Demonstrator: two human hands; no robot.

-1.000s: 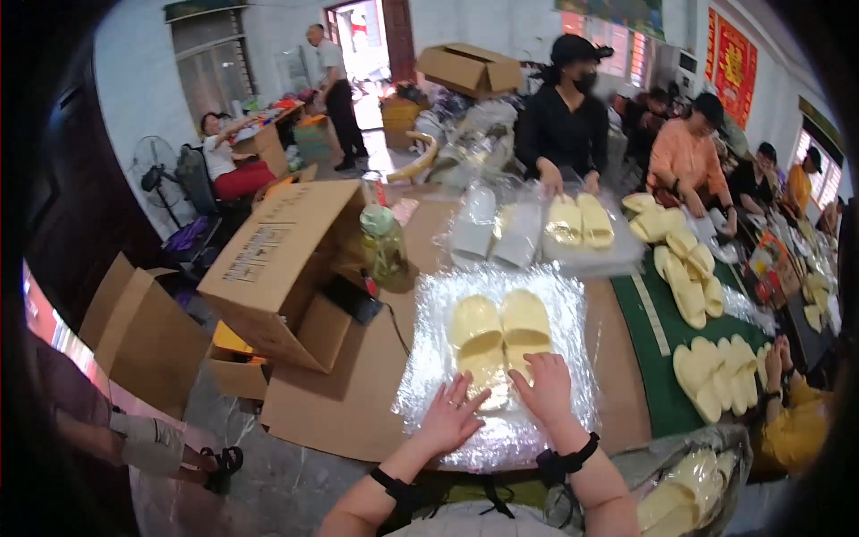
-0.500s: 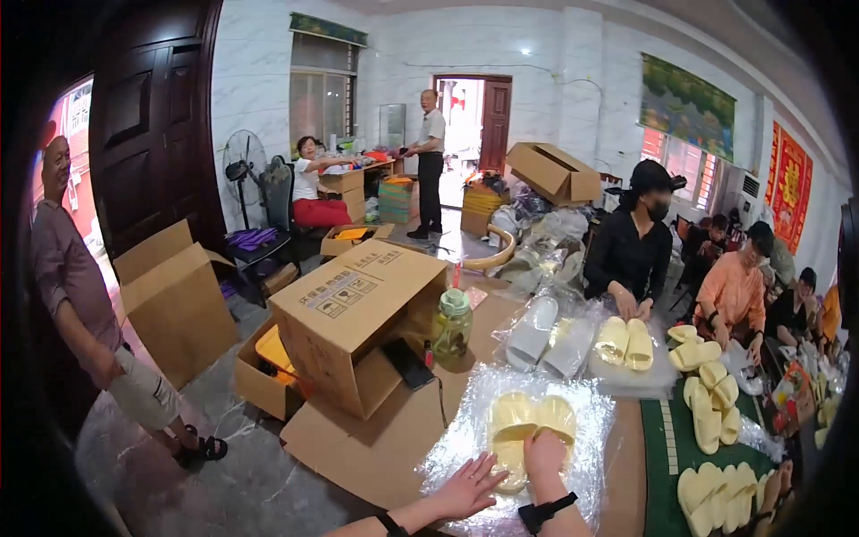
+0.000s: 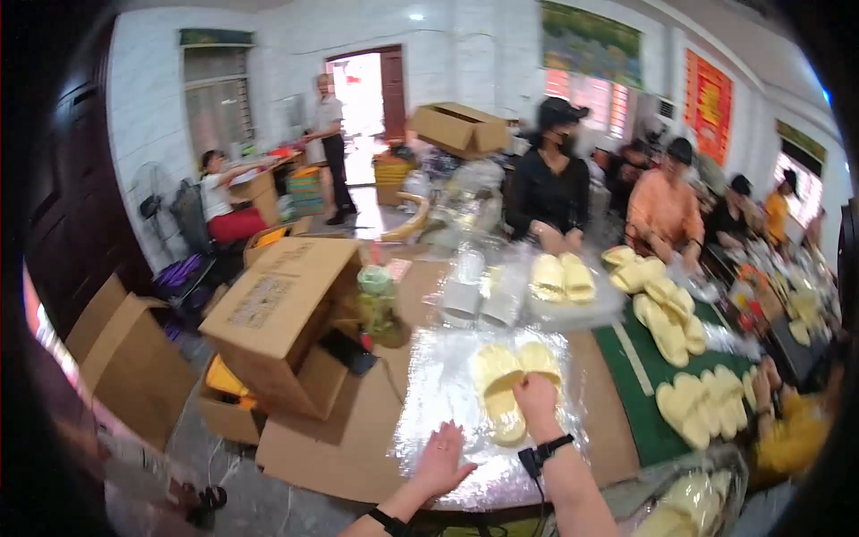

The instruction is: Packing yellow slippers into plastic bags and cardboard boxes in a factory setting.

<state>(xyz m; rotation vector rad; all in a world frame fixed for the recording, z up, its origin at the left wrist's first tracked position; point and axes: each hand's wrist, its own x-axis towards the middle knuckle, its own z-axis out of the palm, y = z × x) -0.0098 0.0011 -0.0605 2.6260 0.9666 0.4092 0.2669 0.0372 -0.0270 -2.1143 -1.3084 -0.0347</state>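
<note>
Slippers (image 3: pixel 501 380) could skew on the plastic (image 3: pixel 445 362) if the curled right hand (image 3: pixel 537 396), grip unclear, pushes unevenly; the left hand (image 3: pixel 440 460) lies open.

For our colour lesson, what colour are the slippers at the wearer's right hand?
The slippers at the right hand are pale yellow; head view shows best.

– How do we find the slippers (image 3: pixel 499 367)?
– Smooth, like moulded foam or rubber; we can't tell which.
– And the sheet (image 3: pixel 438 380)?
– Clear plastic, glossy and wrinkled, we see.
– The big box (image 3: pixel 277 268)?
– Matt cardboard, to our eyes. The jar (image 3: pixel 378 302) looks smooth and see-through, glass or plastic.
– And the left door (image 3: pixel 76 179)?
– Wood, we'd say, softly shiny; the floor (image 3: pixel 364 201) gleams smooth.
</note>
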